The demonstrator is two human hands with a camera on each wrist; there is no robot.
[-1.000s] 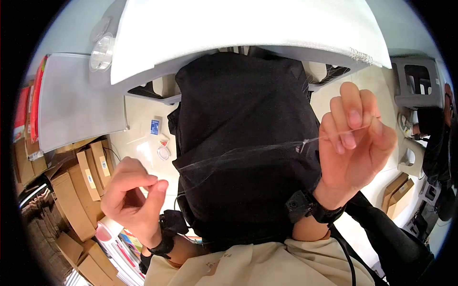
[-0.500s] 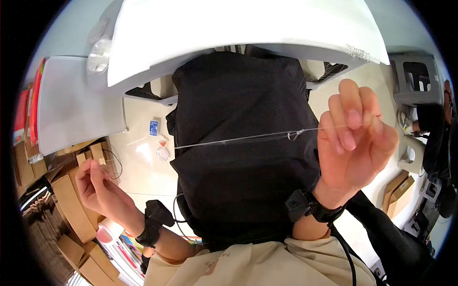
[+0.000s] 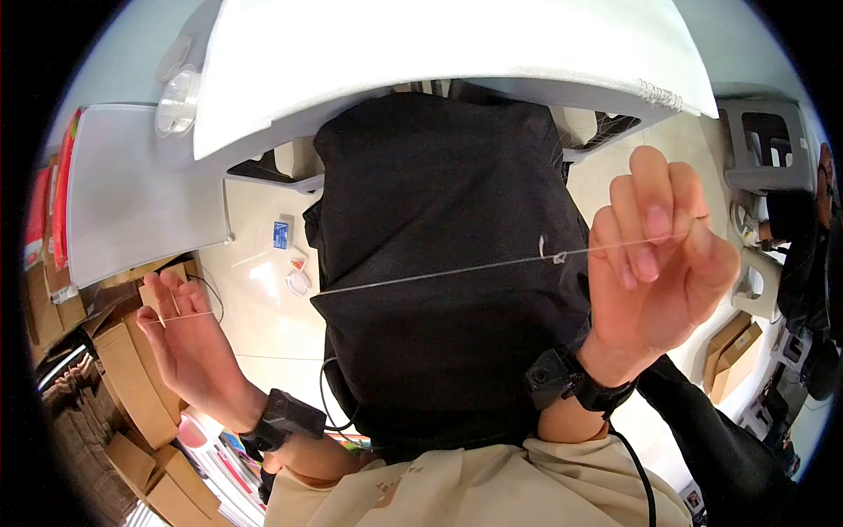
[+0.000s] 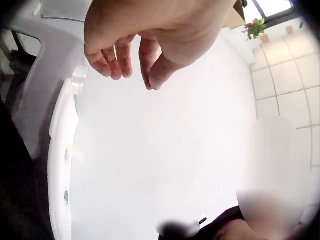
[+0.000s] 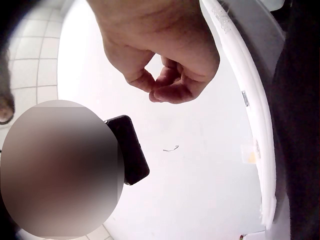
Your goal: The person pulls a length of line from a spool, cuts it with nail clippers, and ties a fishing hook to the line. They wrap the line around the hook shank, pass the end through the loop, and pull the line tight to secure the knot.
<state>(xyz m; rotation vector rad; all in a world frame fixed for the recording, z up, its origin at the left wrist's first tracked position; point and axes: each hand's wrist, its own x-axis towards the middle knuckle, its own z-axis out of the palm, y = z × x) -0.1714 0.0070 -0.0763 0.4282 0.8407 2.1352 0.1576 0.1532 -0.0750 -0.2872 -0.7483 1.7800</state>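
A thin clear thread [image 3: 421, 275] runs taut across a black cloth [image 3: 439, 176] on my lap. Near its right end sits a small knot [image 3: 558, 257]. My right hand [image 3: 663, 233] is raised at the right, fingers curled, and pinches the thread between thumb and fingertips. My left hand [image 3: 180, 312] is out at the left over the boxes; the thread crosses its fingers and a short tail sticks out past them. In the left wrist view the left hand [image 4: 135, 62] shows fingers bent toward the thumb. The right hand [image 5: 167, 87] looks curled in the right wrist view.
A white table [image 3: 439, 53] edge lies ahead with a clear plastic cup [image 3: 176, 97] at its left. Cardboard boxes [image 3: 132, 378] stack at the lower left, a grey board [image 3: 140, 193] above them. A grey stool [image 3: 764, 149] stands at the right. Small packets [image 3: 283, 234] lie on the floor.
My left hand swung out to the left and down, drawing the slack thread into a straight taut line. The knot slid closer to my right hand, which stayed in place.
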